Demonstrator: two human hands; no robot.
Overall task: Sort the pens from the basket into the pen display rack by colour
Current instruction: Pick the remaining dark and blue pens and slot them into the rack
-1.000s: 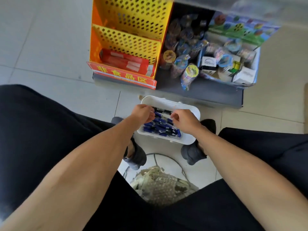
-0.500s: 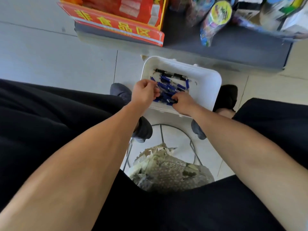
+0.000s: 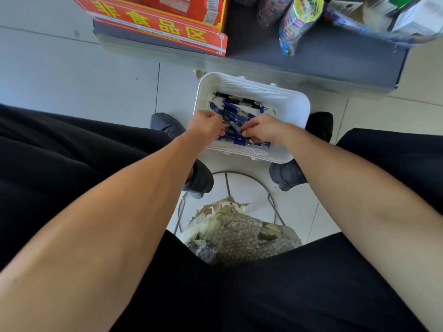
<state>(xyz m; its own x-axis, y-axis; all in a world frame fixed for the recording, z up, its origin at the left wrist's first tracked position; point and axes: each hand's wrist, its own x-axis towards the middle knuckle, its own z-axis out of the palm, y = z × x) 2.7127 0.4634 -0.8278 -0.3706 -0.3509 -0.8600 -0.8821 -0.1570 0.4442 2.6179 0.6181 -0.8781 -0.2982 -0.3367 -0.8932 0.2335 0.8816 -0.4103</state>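
Here, a seated person leans over a basket on the floor.

- White basket [image 3: 296, 109]: a slatted plastic tub standing on the pale tiled floor [image 3: 79, 75], between the person's two dark shoes and just in front of a low dark shelf [image 3: 335, 58].
- Blue pens [image 3: 237, 114]: a loose, crossed heap lying in the left and near part of the basket. The far right part of its bottom is bare.
- Black pens [image 3: 236, 99]: a few lying end to end along the far edge of the heap, touching the blue ones.
- Left hand [image 3: 206, 127]: reaches over the basket's left rim with its fingers curled down against the heap. Whether they enclose any pens cannot be told.
- Right hand [image 3: 262, 128]: reaches in from the near right corner, its bent thumb and fingertips pinching one of the blue pens in the middle of the heap. The two hands lie close together.
- Red sign [image 3: 155, 25]: a strip with yellow characters at the front of the shelf, up and to the left of the basket.
- Wrapped packets [image 3: 297, 22]: colourful goods lying on the shelf to the right of the sign.
- Wire stool [image 3: 239, 233]: its worn, dotted cushion shows between the person's black-clad legs.
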